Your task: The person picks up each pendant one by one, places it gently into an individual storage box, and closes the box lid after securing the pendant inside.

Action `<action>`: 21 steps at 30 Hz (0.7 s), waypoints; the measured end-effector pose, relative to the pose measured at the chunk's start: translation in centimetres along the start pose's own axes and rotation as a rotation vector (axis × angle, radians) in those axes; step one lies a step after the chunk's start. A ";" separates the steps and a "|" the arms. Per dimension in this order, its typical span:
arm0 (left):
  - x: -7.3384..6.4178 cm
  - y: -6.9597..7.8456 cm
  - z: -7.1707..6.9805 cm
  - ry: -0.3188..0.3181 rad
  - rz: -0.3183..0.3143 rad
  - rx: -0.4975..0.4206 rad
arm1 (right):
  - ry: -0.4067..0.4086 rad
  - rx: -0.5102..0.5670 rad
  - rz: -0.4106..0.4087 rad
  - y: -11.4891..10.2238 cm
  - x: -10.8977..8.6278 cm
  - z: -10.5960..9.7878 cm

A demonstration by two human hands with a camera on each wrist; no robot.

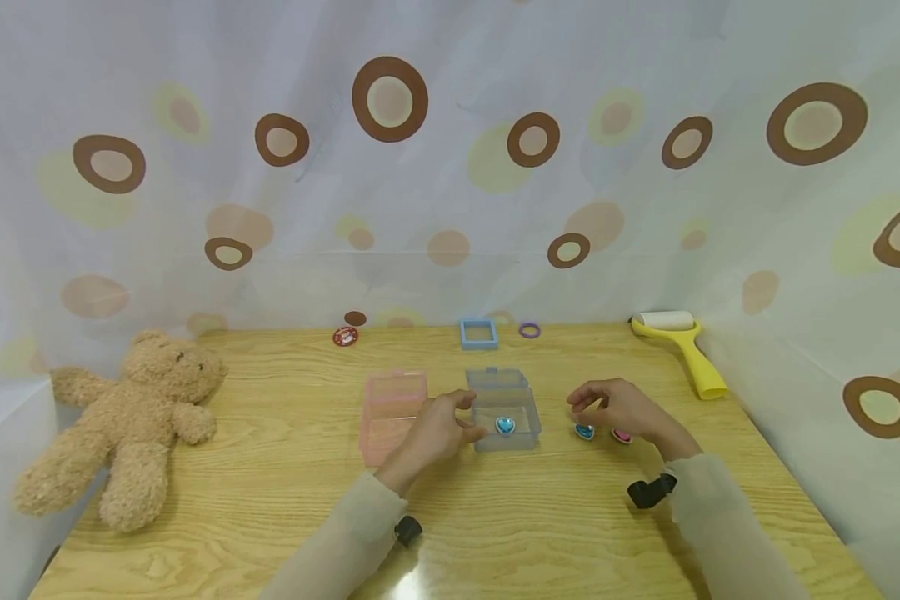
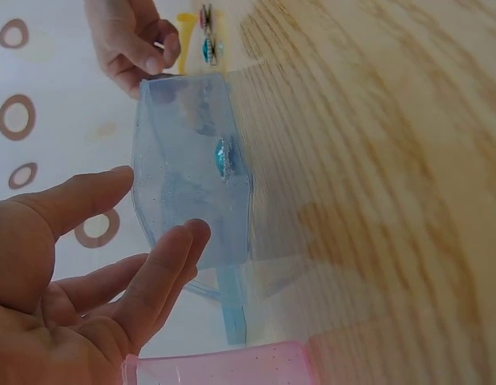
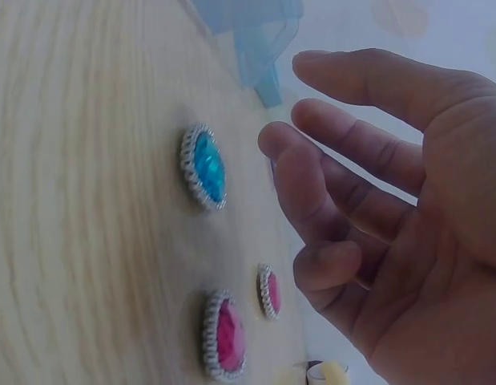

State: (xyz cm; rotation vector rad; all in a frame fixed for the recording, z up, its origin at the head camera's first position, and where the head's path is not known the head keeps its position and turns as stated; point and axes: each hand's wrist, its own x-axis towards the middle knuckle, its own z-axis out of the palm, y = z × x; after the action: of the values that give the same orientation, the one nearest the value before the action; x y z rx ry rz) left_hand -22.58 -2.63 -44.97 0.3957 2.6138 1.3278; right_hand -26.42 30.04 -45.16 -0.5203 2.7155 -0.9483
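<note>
A see-through blue box stands with its lid raised at the back, and a blue heart-shaped gem with a silvery edge lies inside. Beside its left wall is my left hand, thumb and fingers spread apart with nothing between them. My right hand hovers over the table to the right, fingers loosely bent and holding nothing. Close below its fingers lies another blue gem with a beaded silver rim. Two pink gems, one larger and one smaller in the right wrist view, lie near it.
An open see-through pink box sits left of the blue one, partly behind my left hand. Along the back are a red patterned disc, a blue square frame and a purple ring. A teddy bear lies left, a yellow-handled roller right.
</note>
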 end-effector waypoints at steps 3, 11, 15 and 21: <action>0.1 0.0 0.0 0.001 0.002 0.003 | -0.004 -0.002 0.007 0.4 -0.4 0.1; 0.1 0.0 0.0 -0.002 0.007 0.008 | 0.021 -0.025 0.036 1.7 -0.7 0.5; 0.1 0.0 0.0 -0.003 0.009 0.015 | 0.007 -0.027 0.052 2.1 -0.6 0.7; 0.1 -0.1 0.0 -0.007 0.005 0.008 | -0.006 -0.030 0.074 2.1 -0.5 1.1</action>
State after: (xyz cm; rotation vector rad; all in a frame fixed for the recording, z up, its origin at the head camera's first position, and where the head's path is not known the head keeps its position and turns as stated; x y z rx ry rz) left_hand -22.72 -2.65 -45.07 0.4073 2.6153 1.3156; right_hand -26.11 31.13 -47.32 -0.4249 2.7265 -0.8873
